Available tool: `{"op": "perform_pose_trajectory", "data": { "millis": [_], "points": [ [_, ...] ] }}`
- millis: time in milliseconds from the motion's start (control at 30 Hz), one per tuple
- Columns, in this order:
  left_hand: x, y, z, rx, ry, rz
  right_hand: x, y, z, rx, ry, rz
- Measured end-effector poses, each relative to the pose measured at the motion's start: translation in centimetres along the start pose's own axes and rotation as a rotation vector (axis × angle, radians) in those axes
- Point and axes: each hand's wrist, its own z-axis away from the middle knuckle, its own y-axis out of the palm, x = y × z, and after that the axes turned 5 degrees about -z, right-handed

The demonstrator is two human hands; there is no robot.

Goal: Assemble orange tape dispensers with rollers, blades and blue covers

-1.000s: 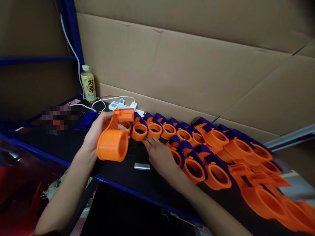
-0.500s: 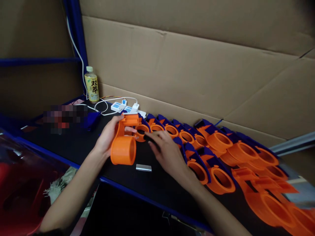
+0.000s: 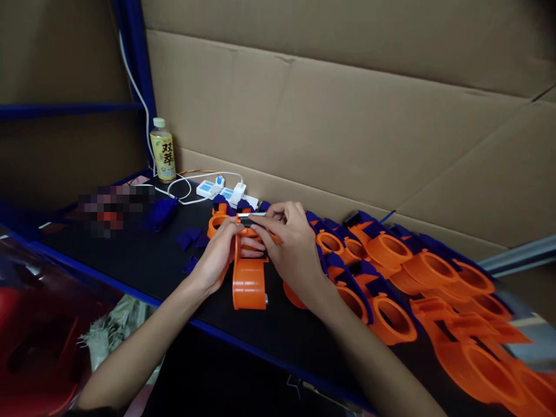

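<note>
My left hand (image 3: 217, 258) grips an orange plastic tape dispenser body (image 3: 249, 284), its round drum pointing toward me over the black table (image 3: 143, 272). My right hand (image 3: 292, 249) pinches a small toothed metal blade (image 3: 251, 218) against the top of that dispenser body. Both hands are closed and meet at the part's upper end. Just behind them begins a long row of orange and blue dispenser parts (image 3: 391, 255).
Small blue plastic pieces (image 3: 191, 237) lie left of my hands. A drink bottle (image 3: 163, 150), white chargers with a cable (image 3: 217, 186) and a cardboard wall (image 3: 347, 127) stand at the back. More orange parts (image 3: 473, 347) fill the table's right end. The table's blue front edge (image 3: 130, 289) runs diagonally.
My left hand turned the orange dispenser body and brought it lower and nearer. My right hand picked up the metal blade from the table and set it at the body's top.
</note>
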Motion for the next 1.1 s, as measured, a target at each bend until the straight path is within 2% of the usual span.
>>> {"op": "perform_pose_trajectory", "data": {
  "millis": [133, 333, 433, 533, 567, 600, 700, 767, 900, 1100],
  "points": [
    [0.2, 0.1, 0.1, -0.031, 0.012, -0.040, 0.6, 0.7, 0.5, -0.017, 0.046, -0.044],
    [0.0, 0.1, 0.2, -0.063, 0.027, -0.048, 1.1, 0.2, 0.5, 0.094, -0.057, -0.041],
    [-1.0, -0.3, 0.2, -0.086, 0.082, -0.010, 1.0, -0.3, 0.1, 0.098, -0.078, -0.165],
    [-3.2, -1.7, 0.1, -0.111, 0.124, 0.063, 0.8, 0.0, 0.1, 0.023, -0.018, -0.249],
    [-4.1, -2.3, 0.1, -0.118, 0.119, 0.082, 0.8, 0.3, 0.2, 0.058, 0.014, -0.240],
    [-5.0, -3.0, 0.1, -0.126, 0.118, 0.092, 0.8, 0.6, 0.5, 0.145, 0.039, -0.217],
    [-7.1, -5.1, 0.1, -0.133, 0.156, 0.103, 0.8, 2.1, 1.6, 0.555, 0.031, -0.117],
    [-7.9, -6.0, 0.1, -0.123, 0.161, 0.121, 0.9, 2.9, 2.2, 0.712, 0.009, -0.044],
    [-8.3, -6.7, 0.0, -0.103, 0.147, 0.149, 1.7, 4.4, 2.3, 0.750, -0.029, 0.042],
    [-8.3, -6.5, -0.1, -0.137, 0.109, 0.167, 3.8, 8.0, 2.1, 0.665, -0.214, -0.082]
  ]
}}
